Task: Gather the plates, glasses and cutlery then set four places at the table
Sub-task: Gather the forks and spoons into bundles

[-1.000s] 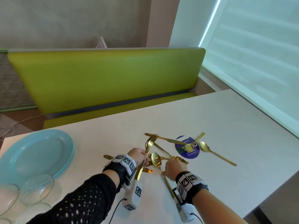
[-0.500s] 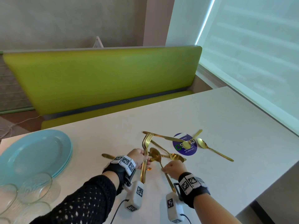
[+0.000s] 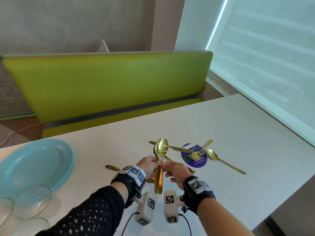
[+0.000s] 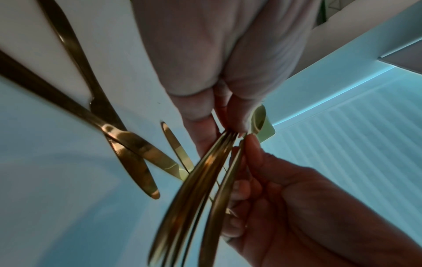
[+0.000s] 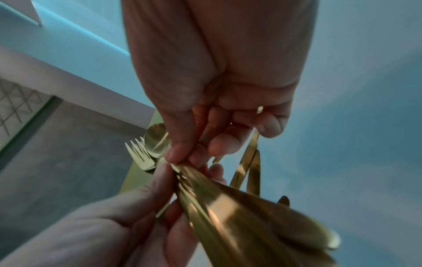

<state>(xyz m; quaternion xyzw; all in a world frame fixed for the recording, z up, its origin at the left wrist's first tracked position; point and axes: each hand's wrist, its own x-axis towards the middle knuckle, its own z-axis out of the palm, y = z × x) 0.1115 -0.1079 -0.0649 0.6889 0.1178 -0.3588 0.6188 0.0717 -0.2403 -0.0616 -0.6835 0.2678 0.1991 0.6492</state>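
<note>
Above bench [image 3: 238, 126], spoon [image 3: 163, 147] now lifted, joined to forks [image 3: 156, 147] in left hand [image 3: 148, 167]; right hand [image 3: 177, 172] pinches spoon handle. Gathering progresses; knives, spoons remain.

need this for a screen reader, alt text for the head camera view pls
Two hands, left hand and right hand, hold a bundle of gold forks and a gold spoon upright above a white table. More gold cutlery lies around a round purple sticker; stacked light-blue plates and clear glasses sit left, before a green bench.
</note>
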